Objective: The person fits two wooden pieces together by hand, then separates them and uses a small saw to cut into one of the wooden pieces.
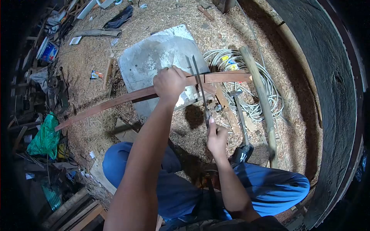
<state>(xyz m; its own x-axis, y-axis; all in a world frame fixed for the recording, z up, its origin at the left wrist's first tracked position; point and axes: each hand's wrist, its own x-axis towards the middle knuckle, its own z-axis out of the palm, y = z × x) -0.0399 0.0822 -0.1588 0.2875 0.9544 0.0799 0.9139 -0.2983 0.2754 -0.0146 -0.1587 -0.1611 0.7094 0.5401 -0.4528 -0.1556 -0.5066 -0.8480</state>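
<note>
My left hand point(169, 84) is closed around a long curved strip of reddish wood point(108, 103), pressing it over a grey metal-topped block point(154, 52). My right hand point(217, 140) grips the handle of a handsaw point(200, 82), its thin blade seen nearly edge-on. The blade lies across the strip, to the right of my left hand. A dark line crosses the wood just right of the blade. Another short piece of wood shows partly under the strip. The saw handle is mostly hidden in my fist.
A coil of pale cable point(271, 98) lies at the right, with a round wooden pole point(259, 88) over it. A hammer point(241, 115) stands near my right knee. Wood shavings cover the ground. A green plastic bag point(44, 136) and scrap wood are at left; a dark curved wall point(331, 84) rises at right.
</note>
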